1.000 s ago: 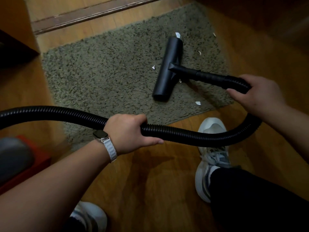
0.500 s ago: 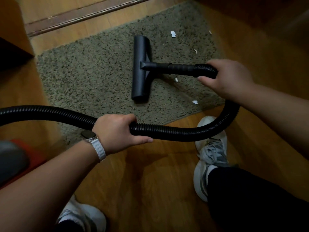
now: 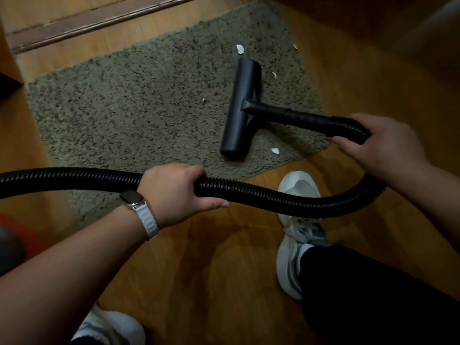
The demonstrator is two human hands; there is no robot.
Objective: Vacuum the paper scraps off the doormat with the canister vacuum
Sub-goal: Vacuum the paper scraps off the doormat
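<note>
A shaggy olive doormat (image 3: 139, 105) lies on the wooden floor. The black vacuum floor nozzle (image 3: 240, 109) rests on its right half, lengthwise away from me. White paper scraps lie around it: one (image 3: 240, 49) just beyond its far end, one (image 3: 275, 151) by its near end, small ones (image 3: 274, 75) to its right. My right hand (image 3: 380, 143) grips the hose end behind the nozzle's neck. My left hand (image 3: 174, 192) grips the black ribbed hose (image 3: 286, 200), which loops between both hands.
The red and grey canister (image 3: 12, 242) shows at the left edge. My white shoes (image 3: 298, 220) stand on the wood just below the mat. A door threshold strip (image 3: 99, 21) runs along the top, and dark furniture (image 3: 7, 80) sits at the far left.
The nozzle swept left across the mat, then back to the right half. A scrap left of the nozzle and one beside its neck are gone from view. Both hands kept their grips.
</note>
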